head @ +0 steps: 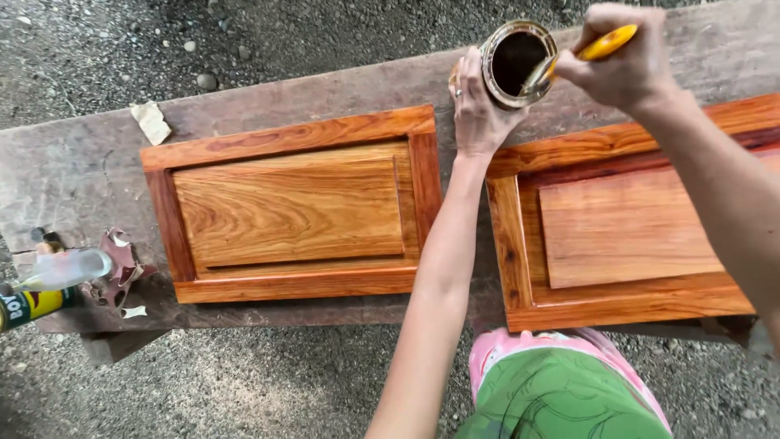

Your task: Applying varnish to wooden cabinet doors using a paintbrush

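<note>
Item: open metal can point(516, 63), round, with dark liquid inside. It stands at the far edge of the weathered plank bench point(73, 175), between the two wooden panels and just beyond them.

Left hand point(475, 106): fingers wrapped around the near side of the can and closed on it, apparently to steady it against tipping. A ring shows on one finger.

Right hand point(621, 61): clenched around the yellow handle of a brush point(585, 53). The handle slants up to the right; the brush end dips over the can's rim into the liquid. The bristles are mostly hidden.

Left panel point(292, 203): framed cabinet-door piece with a raised centre, orange-brown with strong grain and glossy. It lies flat on the bench, well within reach of the can.

Right panel point(626, 223): same pattern, lying flat under the right forearm. Its upper frame looks darker and redder than the rest.

Bench extras: a scrap of pale paper point(151, 122) near the far-left corner; crumpled reddish sanding paper point(120, 264) at the left end; a squeeze bottle with a clear cap point(49, 280) lying on its side beside it.

Ground: grey gravel point(244, 382) all around the bench. A pink-and-green garment point(561, 382) shows at the lower edge.
</note>
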